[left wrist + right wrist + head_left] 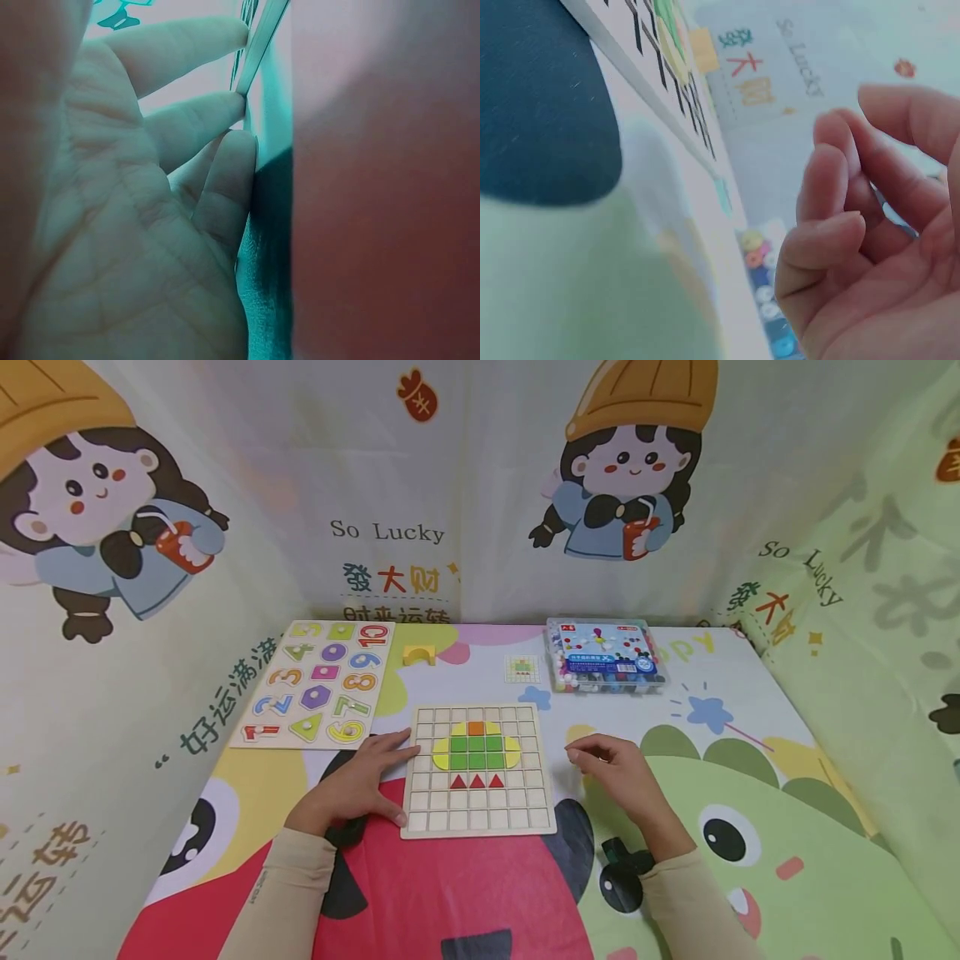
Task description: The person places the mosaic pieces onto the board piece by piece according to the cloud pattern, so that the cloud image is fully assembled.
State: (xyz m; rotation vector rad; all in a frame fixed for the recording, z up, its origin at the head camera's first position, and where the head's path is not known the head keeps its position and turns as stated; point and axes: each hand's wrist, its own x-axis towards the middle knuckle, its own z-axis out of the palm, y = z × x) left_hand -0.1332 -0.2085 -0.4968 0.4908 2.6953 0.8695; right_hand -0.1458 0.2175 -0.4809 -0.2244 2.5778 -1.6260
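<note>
A wooden grid board [480, 825] lies in front of me with flat coloured pieces in its cells. Green squares [477, 752] fill the middle, with yellow rounded pieces [512, 752] at the sides and an orange square [476, 728] on top. Below them sits a row of three red triangles [477, 782]. My left hand [358, 785] rests at the board's left edge, fingertips on the rim and thumb by the near corner. To the right of the board hovers my right hand [618, 772], fingers loosely curled with nothing between them [877, 217].
At the back left lies a number and shape puzzle board [330, 685], with a yellow arch block [419, 655] beside it. A small pattern card [522, 669] lies behind the grid board. Next to it stands a clear plastic box [606, 656] of coloured parts. Printed cloth walls surround the table.
</note>
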